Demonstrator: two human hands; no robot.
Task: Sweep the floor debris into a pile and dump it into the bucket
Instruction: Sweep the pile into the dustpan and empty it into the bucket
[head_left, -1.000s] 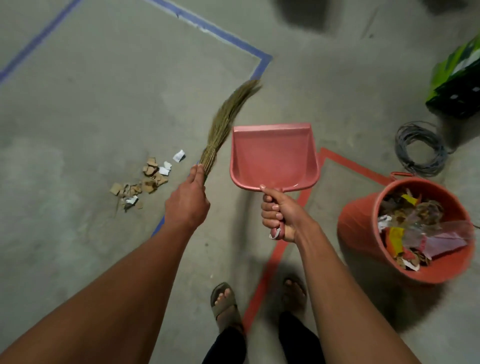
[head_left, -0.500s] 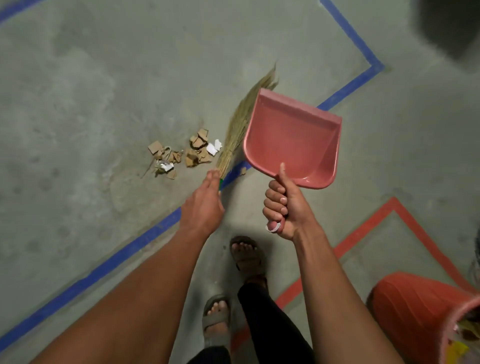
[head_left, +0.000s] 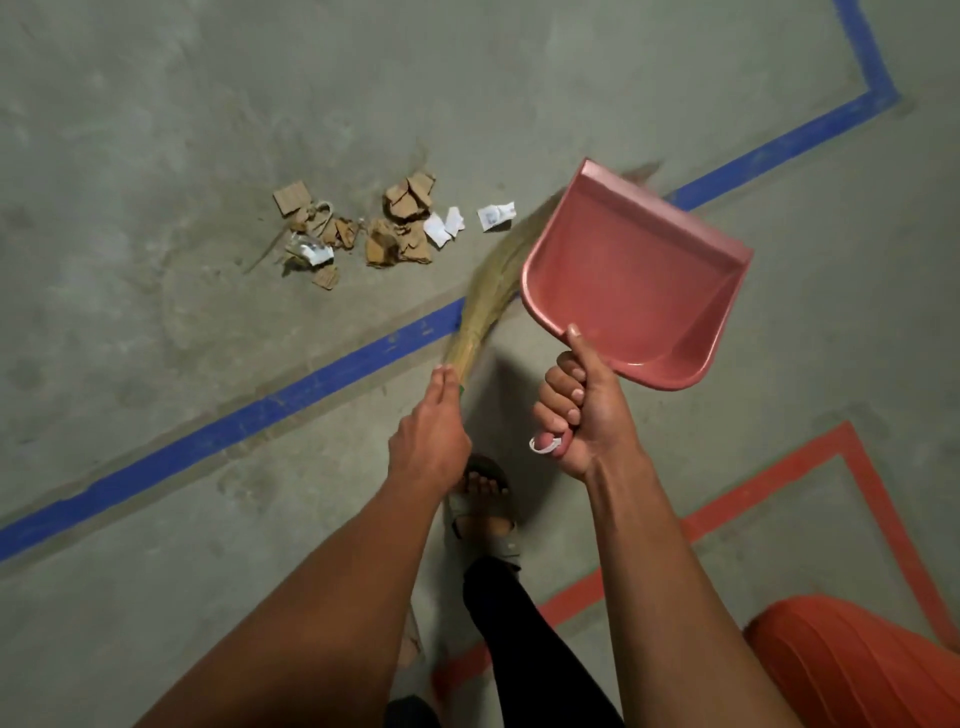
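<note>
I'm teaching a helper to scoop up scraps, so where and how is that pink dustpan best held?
By its short handle at the rear of the dustpan, coming from behind as the right hand does: fingers wrapped round it, thumb along the top. The open lip then points away, free to meet the floor.

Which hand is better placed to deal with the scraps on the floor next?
Probably the left hand: it grips the broom, whose bristles reach out beside the debris pile. The right hand holds the empty dustpan raised off the floor.

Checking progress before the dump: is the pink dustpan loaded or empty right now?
Empty. The dustpan, held up by the right hand, shows a bare pink inside; the debris lies on the floor.
</note>
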